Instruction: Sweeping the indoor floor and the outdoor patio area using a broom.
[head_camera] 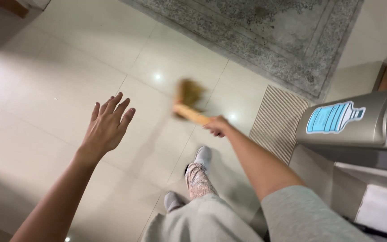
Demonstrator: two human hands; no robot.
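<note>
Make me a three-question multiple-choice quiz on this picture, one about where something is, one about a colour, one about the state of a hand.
1. Where does the grey rug lie?
A. at the top of the view, beyond the broom
B. under the person's feet
C. on top of the water dispenser

2. What colour is the bottle picture on the water dispenser?
A. red
B. blue
C. green

3. How is the left hand?
A. clenched round the broom
B. open, fingers spread, holding nothing
C. flat on the floor

Answers:
1 A, the rug lies across the tiled floor above the blurred broom.
2 B, the picture is light blue on the silver casing.
3 B, it hangs in the air empty, while the right hand grips the broom handle.
</note>
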